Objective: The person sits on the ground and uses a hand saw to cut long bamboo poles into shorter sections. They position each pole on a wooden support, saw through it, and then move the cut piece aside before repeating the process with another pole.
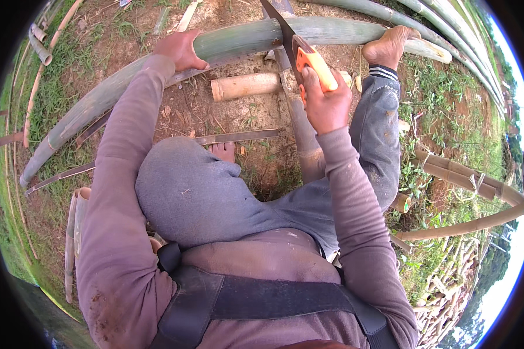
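A long green bamboo pole (239, 42) lies crosswise in front of me. My left hand (181, 51) grips it from above, thumb on the near side, fingers over the far side. In my right hand (327, 100) is the orange handle of a hand saw (315, 63). The dark blade stands across the pole, right of my left hand, and touches it; how deep it sits in the bamboo I cannot tell. My bare right foot (385, 45) rests on the pole near its pale right end. Beneath the pole at the blade runs a bamboo support (301, 131).
A short cut bamboo piece (245, 86) lies on the dirt just nearer than the pole. Split strips (239, 136) lie by my left foot. More long poles (448, 29) stretch along the far right. Tied bamboo (466, 174) stands at right, above a heap of offcuts (448, 296).
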`<action>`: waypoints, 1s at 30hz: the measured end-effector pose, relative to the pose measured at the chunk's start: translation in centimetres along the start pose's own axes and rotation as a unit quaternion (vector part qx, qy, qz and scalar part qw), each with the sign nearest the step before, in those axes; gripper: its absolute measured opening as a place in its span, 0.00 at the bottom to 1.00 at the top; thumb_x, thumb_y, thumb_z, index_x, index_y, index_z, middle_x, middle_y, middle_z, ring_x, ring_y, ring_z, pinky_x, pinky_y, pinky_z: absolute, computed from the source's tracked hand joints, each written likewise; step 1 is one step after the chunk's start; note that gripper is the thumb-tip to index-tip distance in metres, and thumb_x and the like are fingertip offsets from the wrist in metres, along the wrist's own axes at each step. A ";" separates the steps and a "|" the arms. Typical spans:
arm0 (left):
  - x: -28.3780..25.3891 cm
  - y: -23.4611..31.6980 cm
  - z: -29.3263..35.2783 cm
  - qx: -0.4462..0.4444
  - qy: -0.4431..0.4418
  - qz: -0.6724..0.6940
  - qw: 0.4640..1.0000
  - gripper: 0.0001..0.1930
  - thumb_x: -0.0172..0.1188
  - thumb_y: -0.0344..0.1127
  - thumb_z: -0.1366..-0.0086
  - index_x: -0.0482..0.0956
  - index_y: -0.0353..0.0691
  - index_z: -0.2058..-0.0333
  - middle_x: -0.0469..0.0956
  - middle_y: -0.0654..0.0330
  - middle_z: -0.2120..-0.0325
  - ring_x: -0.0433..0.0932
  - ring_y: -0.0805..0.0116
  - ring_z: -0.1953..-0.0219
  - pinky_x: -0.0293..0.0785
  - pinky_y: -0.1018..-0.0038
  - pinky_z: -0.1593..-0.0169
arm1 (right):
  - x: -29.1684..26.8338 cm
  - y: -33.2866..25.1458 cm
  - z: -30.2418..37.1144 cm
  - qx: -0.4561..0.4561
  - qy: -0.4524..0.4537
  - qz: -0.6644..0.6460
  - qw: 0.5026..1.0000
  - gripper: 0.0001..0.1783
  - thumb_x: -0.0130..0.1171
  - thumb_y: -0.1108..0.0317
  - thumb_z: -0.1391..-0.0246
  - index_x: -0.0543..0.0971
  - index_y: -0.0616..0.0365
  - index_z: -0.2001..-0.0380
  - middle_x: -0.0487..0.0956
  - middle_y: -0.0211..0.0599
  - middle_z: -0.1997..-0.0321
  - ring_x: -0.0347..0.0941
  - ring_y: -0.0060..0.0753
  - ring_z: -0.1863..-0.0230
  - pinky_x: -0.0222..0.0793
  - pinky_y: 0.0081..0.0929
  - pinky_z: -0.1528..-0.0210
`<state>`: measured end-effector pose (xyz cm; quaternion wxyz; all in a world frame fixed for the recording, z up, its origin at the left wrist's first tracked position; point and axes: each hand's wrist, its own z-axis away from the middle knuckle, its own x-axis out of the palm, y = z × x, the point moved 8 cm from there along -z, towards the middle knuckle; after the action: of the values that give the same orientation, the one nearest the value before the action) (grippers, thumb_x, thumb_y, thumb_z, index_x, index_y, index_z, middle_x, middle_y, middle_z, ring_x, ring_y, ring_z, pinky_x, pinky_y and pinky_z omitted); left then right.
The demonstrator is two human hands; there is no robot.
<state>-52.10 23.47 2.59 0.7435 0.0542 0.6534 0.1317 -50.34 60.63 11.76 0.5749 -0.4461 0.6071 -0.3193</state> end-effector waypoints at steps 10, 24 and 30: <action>-0.9 1.9 1.5 -0.030 -0.011 -0.034 0.999 0.47 0.81 0.60 0.55 0.77 0.45 0.37 0.88 0.50 0.52 0.86 0.47 0.48 0.81 0.52 0.41 | -2.8 0.0 4.0 -0.057 0.019 0.045 0.997 0.12 0.72 0.65 0.35 0.83 0.63 0.59 0.80 0.39 0.74 0.76 0.29 0.76 0.72 0.30 0.69; -0.2 2.2 1.5 -0.010 -0.025 -0.010 1.000 0.49 0.82 0.54 0.57 0.78 0.45 0.35 0.87 0.47 0.51 0.86 0.45 0.48 0.81 0.52 0.44 | -9.9 0.0 16.1 0.078 0.017 0.016 0.997 0.12 0.71 0.69 0.35 0.82 0.67 0.57 0.86 0.37 0.66 0.81 0.23 0.68 0.76 0.23 0.62; -0.5 3.1 0.6 0.008 -0.004 -0.031 0.999 0.52 0.81 0.61 0.54 0.74 0.43 0.32 0.86 0.47 0.47 0.86 0.44 0.47 0.81 0.53 0.40 | 0.3 -0.2 -4.2 -0.043 0.016 0.042 0.998 0.21 0.73 0.55 0.36 0.84 0.67 0.64 0.84 0.49 0.73 0.81 0.41 0.72 0.76 0.36 0.65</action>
<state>-51.90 26.37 3.91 0.7496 0.0398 0.6526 0.1031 -54.42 59.79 12.34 0.5579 -0.4394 0.6477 -0.2759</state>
